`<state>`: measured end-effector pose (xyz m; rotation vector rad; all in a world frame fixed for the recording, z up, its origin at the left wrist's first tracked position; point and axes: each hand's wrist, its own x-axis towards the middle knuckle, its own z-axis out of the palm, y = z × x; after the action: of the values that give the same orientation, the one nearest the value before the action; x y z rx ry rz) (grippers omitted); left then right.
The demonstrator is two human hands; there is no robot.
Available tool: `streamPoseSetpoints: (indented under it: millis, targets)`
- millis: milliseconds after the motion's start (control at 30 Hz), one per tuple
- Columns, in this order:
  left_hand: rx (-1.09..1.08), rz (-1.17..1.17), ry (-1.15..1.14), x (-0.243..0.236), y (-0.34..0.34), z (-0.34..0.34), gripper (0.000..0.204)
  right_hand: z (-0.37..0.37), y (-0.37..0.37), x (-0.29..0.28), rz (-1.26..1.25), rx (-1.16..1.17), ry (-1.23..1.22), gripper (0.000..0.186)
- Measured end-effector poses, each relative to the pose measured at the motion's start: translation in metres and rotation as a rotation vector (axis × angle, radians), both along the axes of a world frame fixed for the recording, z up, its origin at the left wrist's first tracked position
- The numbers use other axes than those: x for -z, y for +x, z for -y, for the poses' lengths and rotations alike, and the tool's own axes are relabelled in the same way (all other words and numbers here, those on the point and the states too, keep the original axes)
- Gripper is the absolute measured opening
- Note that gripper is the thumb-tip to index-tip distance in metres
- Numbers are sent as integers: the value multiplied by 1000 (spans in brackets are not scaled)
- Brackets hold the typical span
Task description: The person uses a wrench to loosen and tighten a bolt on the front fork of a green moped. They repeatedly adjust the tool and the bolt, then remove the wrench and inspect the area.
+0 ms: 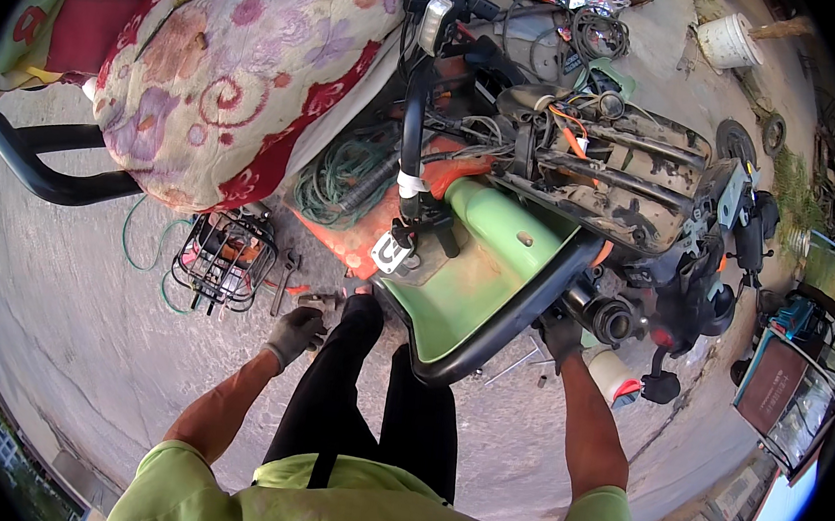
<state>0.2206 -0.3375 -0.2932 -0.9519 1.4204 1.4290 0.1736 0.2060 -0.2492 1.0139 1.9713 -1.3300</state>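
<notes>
My left hand [298, 335], in a grey work glove, is low over the ground beside my leg. Its fingers are loosely bent and apart, with nothing visible in them. Just beyond it lies a hammer-like metal tool [318, 301]. My right hand [561, 337], in a dark glove, reaches to the right side of a green vehicle front panel [468, 311] with a thick black bumper rim [473, 361]. It is next to a black ribbed tube [608, 319]; its fingers are mostly hidden there, so I cannot tell whether it grips the rim or the tube.
An adjustable wrench [285, 283] and a black wire basket [227, 257] lie at left. A floral blanket [235, 72] covers a vehicle at upper left. Beyond the panel are a muddy frame with wires [627, 170] and coiled green cord [340, 183]. A white bucket [613, 375] stands right.
</notes>
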Motion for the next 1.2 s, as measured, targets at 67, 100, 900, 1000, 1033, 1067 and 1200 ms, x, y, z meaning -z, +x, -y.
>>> streamPoseSetpoints:
  millis: [67, 100, 900, 1000, 1033, 1067, 1200]
  targets:
    - [29, -148, 79, -47, -33, -47, 31, -4, 9, 13, -95, -25, -10, 19]
    - [56, -239, 115, -74, -49, -71, 34, -7, 12, 16, -142, -37, -13, 20]
    - [766, -1079, -743, -190, -136, -306, 48, -17, 31, -30, -380, -102, 96, 65]
    - [800, -1125, -766, -182, -143, -295, 52, -25, 112, -7, -778, 58, 243, 62]
    - [820, -1141, -786, -182, -145, -289, 53, -28, 146, 5, -689, 130, 126, 58]
    - [817, -1132, -797, -188, -142, -297, 53, -35, 190, 19, -593, 200, 21, 54]
    - [851, -1116, -894, -194, -136, -314, 56, -58, 421, 121, 103, 804, -336, 30]
